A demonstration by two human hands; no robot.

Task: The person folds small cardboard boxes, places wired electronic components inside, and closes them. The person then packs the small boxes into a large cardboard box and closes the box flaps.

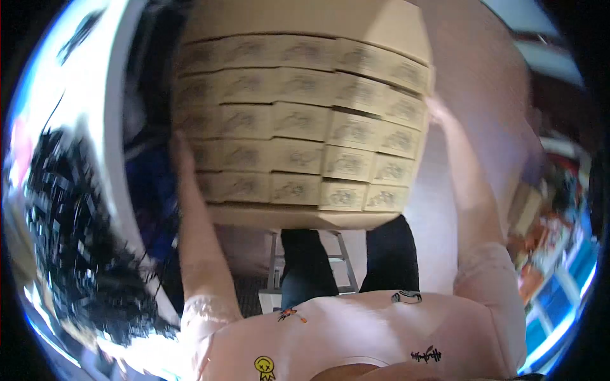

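A large open cardboard carton (305, 219) is held up before my body, filled with rows of small brown boxes (295, 120) that bear printed drawings. My left hand (182, 149) presses against the carton's left side, its fingers partly hidden and blurred. On the opposite side, my right hand (437, 109) grips the carton near its right edge, with the fingertips out of sight behind it. The small boxes sit side by side in several stacked rows, and those at the lower right catch brighter light.
A pile of shiny black pieces (82, 247) lies at the left beside a white surface edge (111, 114). Below the carton, a metal stool or frame (346, 263) stands by my legs. Mixed colourful items (549, 244) and a blue crate (553, 301) are at the right.
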